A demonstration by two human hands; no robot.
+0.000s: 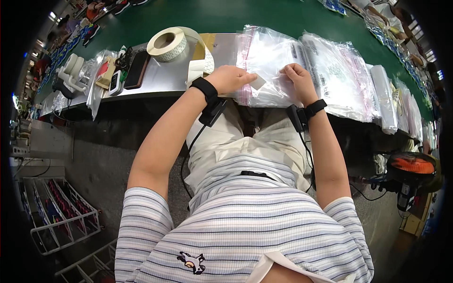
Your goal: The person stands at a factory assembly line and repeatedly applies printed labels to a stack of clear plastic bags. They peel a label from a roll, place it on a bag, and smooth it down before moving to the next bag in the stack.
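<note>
Left hand (231,79) fingers pinch small white label (258,83); right hand (297,75) fingers curl closed on clear bag (273,61), pressing it to surface (165,80). Label sits between hands, over bag's lower edge.

Risks, as judgement: label may land crooked or crease if bag film slips under right hand; sticky side may catch fingers.

Bag: flat, pink-edged, contents not discernible. At 3 o'clock, stack of clear bags (339,75), filled with something pale. At 10 o'clock, label roll (167,44), phone (137,69).
</note>
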